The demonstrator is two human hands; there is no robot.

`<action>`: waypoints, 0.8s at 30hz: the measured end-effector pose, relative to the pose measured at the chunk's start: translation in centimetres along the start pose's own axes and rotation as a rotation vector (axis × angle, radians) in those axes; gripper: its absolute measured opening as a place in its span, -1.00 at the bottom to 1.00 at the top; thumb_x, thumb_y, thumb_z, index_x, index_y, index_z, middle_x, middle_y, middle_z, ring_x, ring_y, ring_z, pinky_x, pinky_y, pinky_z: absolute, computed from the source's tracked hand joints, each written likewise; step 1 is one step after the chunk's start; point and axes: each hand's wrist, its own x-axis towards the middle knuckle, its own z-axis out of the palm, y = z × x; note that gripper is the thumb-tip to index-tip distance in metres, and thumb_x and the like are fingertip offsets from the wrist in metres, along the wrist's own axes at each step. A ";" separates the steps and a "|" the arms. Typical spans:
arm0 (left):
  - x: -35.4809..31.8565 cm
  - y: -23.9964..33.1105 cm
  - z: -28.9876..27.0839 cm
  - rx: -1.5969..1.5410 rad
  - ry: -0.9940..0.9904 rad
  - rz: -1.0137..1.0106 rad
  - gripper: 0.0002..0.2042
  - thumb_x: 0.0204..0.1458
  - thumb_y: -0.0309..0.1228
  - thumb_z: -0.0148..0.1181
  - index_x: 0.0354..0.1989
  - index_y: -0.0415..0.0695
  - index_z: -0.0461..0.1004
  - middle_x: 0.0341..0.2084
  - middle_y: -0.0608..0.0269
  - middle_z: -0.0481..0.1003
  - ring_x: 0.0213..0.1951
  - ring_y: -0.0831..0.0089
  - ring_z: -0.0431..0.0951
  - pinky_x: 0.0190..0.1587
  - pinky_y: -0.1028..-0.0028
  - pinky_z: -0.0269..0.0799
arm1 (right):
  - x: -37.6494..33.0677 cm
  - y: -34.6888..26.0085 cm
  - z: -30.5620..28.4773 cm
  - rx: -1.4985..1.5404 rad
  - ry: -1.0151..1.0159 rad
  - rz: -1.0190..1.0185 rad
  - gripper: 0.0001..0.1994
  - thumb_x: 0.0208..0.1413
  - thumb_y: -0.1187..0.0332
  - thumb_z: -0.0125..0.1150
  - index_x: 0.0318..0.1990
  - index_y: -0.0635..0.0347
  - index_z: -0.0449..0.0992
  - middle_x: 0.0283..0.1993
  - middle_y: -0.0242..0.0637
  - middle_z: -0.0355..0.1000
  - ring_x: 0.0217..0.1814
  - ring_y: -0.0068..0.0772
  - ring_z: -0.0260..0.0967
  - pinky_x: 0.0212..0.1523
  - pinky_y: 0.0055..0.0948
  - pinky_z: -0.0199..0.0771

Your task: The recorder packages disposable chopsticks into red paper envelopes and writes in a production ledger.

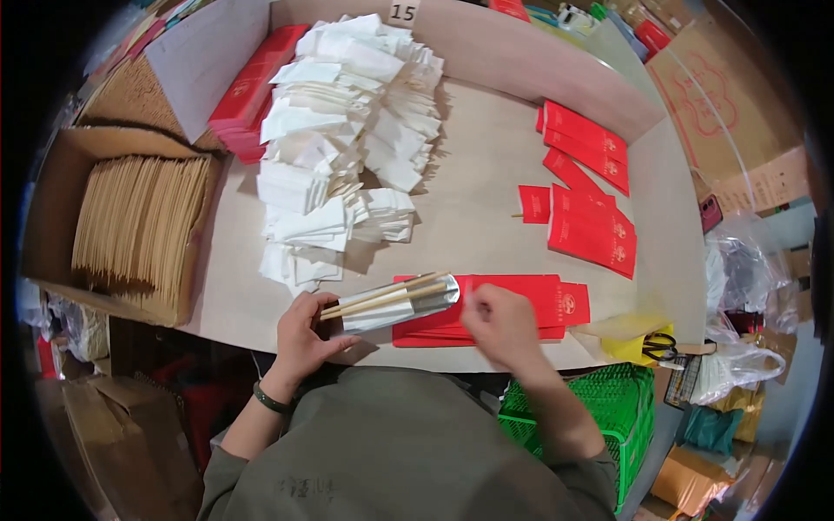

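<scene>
Near the front edge of the table, my left hand (308,334) is closed round a bundle. In it lie a pair of wooden chopsticks (391,297), a folded white napkin (373,319) and a silvery, rounded piece (443,295), perhaps a wrapped spoon. Its far end lies over the left part of a stack of red paper sleeves (530,304). My right hand (504,326) is over this stack, just right of the bundle, with fingers curled together and slightly blurred. Whatever those fingertips pinch is hidden; a small pale streak shows beside them.
Piles of folded white napkins (317,156) cover the left middle of the table. Behind them lies a red sleeve stack (261,82). A cardboard box (204,234) of chopsticks stands left. Filled red sleeves (591,226) lie right. Scissors (658,346) rest on yellow plastic; a green crate (630,425) stands below.
</scene>
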 end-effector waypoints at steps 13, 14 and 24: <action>-1.6 -2.6 -4.4 0.115 0.061 -0.037 -0.45 -0.40 -0.44 0.55 -0.10 -0.12 0.50 -0.42 0.20 0.41 -0.36 0.24 0.47 -0.27 0.42 0.44 | 1.3 -4.2 7.2 -0.028 -0.092 -0.094 -0.87 -0.05 0.36 0.23 -0.47 0.23 0.51 -0.52 -0.18 0.47 -0.49 -0.20 0.46 -0.43 -0.28 0.44; -1.6 -3.1 -4.4 0.115 0.046 -0.016 -0.45 -0.39 -0.42 0.55 -0.10 -0.12 0.50 -0.41 0.19 0.41 -0.36 0.23 0.48 -0.29 0.41 0.43 | 1.4 -4.5 7.4 -0.038 -0.093 -0.083 -0.87 -0.05 0.35 0.23 -0.47 0.22 0.52 -0.51 -0.18 0.48 -0.48 -0.16 0.47 -0.42 -0.28 0.45; 0.6 -5.4 -5.2 -0.395 0.108 -0.013 -0.73 0.01 -0.39 0.35 -0.16 -0.27 0.54 -0.45 0.32 0.38 -0.43 0.52 0.34 -0.33 0.54 0.28 | 1.6 -4.9 6.9 -0.010 -0.157 -0.271 -0.82 -0.08 0.32 0.34 -0.45 0.22 0.49 -0.39 -0.19 0.50 -0.35 -0.16 0.48 -0.30 -0.24 0.48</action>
